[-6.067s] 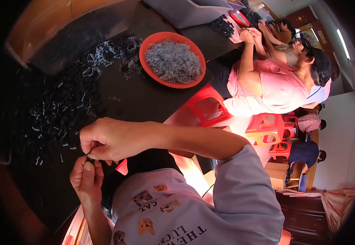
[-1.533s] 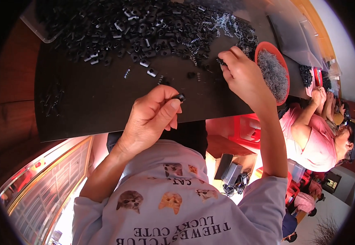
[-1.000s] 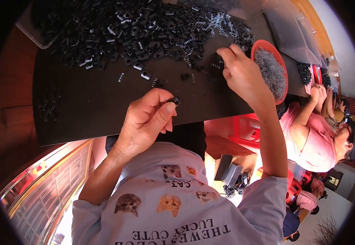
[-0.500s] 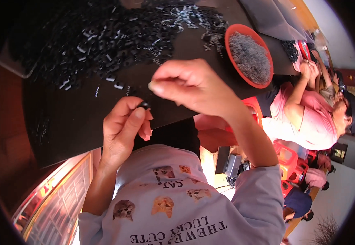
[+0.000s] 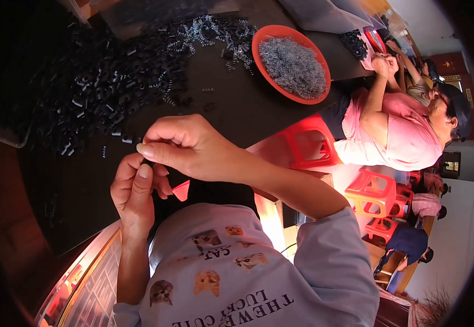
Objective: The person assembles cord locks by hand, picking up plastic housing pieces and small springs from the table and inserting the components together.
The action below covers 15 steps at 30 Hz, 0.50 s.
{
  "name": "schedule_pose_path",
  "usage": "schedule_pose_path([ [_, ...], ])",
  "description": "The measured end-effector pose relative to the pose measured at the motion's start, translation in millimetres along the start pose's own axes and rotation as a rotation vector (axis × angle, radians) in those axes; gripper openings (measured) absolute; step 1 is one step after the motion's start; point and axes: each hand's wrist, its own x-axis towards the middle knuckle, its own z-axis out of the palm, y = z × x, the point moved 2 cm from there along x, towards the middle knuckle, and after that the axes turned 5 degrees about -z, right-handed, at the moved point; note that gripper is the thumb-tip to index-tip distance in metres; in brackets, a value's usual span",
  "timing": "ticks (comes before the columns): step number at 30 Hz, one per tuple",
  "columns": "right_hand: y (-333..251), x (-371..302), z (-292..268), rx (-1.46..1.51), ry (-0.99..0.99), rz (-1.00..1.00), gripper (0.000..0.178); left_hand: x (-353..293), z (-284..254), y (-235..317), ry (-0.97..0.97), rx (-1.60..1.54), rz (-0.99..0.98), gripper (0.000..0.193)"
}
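My left hand (image 5: 132, 193) is closed, pinching a small black plastic part (image 5: 148, 162) between thumb and fingers. Only a little of that part shows; the fingers cover the rest. Right above it, my right hand (image 5: 185, 146) pinches with thumb and forefinger, its tips up against the part. Whatever those tips hold is hidden. Beyond the hands lies a large heap of small black plastic parts (image 5: 103, 92). Small metal springs (image 5: 201, 31) lie in a patch on its far right side. A red bowl (image 5: 258, 61) at the far right holds a mass of fine metal springs (image 5: 294, 65).
The dark table (image 5: 215, 114) carries a few stray springs, one single spring (image 5: 104, 151) left of my hands. Clear plastic bins (image 5: 324, 16) stand along the far side. A person in pink (image 5: 397, 122) sits to the right, near red plastic stools (image 5: 370, 191).
My right hand has come down and left onto the black part in my left hand. The whole view has shifted, so the table and bowl appear farther left.
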Motion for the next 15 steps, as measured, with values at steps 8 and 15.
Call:
schedule_pose_path([
  [8,1,-8,10,-0.86,0.116,-0.742,0.013,-3,-3,1,0.07,-0.019,0.043,0.024],
  [15,-3,-20,8,-1.076,0.082,-0.824,0.034,-1,5,4,0.022,-0.04,0.045,0.02],
])
